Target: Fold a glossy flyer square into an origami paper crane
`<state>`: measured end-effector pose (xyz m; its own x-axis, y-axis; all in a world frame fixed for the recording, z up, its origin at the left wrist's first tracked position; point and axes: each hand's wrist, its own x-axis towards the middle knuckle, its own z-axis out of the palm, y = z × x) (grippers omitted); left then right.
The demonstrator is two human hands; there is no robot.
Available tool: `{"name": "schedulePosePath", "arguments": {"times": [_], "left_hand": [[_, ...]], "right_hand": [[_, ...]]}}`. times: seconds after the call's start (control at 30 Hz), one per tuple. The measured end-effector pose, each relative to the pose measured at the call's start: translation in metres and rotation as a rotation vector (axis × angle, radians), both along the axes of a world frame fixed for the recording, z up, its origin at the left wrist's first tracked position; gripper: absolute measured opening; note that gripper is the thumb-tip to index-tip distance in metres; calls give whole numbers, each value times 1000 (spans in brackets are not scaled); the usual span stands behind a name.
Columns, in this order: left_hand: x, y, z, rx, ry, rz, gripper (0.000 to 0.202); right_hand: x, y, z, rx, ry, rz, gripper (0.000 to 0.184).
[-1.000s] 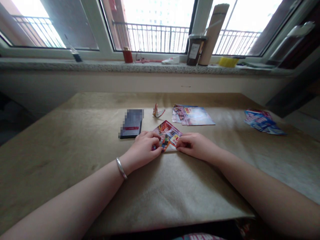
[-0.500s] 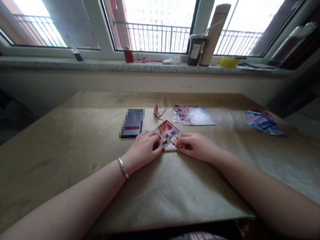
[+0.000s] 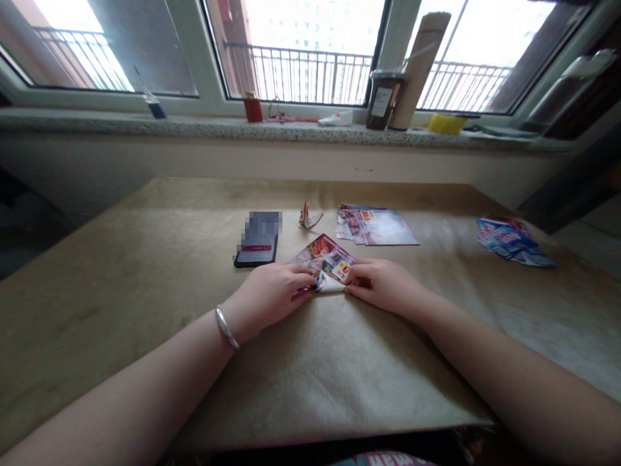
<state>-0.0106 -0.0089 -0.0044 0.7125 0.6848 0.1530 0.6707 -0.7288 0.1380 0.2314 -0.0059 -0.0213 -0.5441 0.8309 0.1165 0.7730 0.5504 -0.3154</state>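
A colourful printed paper sheet, partly folded, lies on the brown table in front of me. My left hand, with a silver bracelet on the wrist, pinches the sheet's near left edge with closed fingers. My right hand presses and pinches the near right corner, fingers curled. A white underside shows at the fold between my two hands.
A dark phone lies left of the sheet. A small folded paper figure and a stack of flyers sit behind it. More flyers lie far right. The windowsill holds a red cup, a jar and a cardboard roll.
My left hand has slid slightly left and toward me along the sheet's edge, and more of the white fold shows between my hands. My right hand stays in place.
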Motion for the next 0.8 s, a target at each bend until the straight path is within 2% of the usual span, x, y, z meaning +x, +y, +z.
{"name": "schedulePosePath", "arguments": {"times": [0.37, 0.67, 0.8], "left_hand": [[4, 0, -2, 54, 2, 109, 30], [10, 3, -2, 26, -27, 130, 25], [9, 6, -6, 11, -57, 95, 22]], "right_hand": [[-1, -1, 4, -36, 37, -31, 13], [0, 3, 2, -43, 37, -25, 18], [1, 2, 3, -19, 27, -58, 18]]}}
